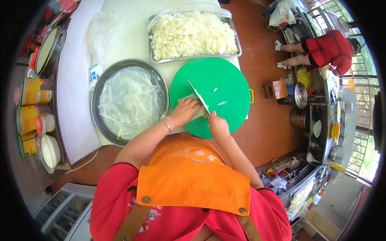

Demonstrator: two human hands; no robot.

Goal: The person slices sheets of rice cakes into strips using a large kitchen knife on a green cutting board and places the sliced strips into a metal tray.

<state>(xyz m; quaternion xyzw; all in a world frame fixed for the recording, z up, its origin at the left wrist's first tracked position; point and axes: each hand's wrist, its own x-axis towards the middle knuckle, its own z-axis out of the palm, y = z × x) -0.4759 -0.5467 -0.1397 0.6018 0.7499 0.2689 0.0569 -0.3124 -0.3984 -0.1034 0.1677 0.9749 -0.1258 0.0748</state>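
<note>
On a round green cutting board point(229, 78) my left hand point(186, 111) presses down a folded stack of pale, translucent sheets point(198, 114). My right hand point(218, 123) grips the handle of a kitchen knife point(199, 97), whose blade stands across the stack beside my left fingers. Small pale scraps point(222, 103) lie on the board to the right of the blade. Left of the board, a large round metal pan point(96, 105) holds more of the thin translucent sheets point(129, 99). Behind the board, a rectangular metal tray point(196, 56) is heaped with cut, pale wide strips point(193, 34).
A clear plastic bag point(101, 30) and a printed packet point(95, 75) lie on the white table point(75, 90). Tubs point(36, 92) and a white bowl point(50, 151) line a shelf at left. A person in red point(328, 51) stands at the far right counter, beyond the tiled floor.
</note>
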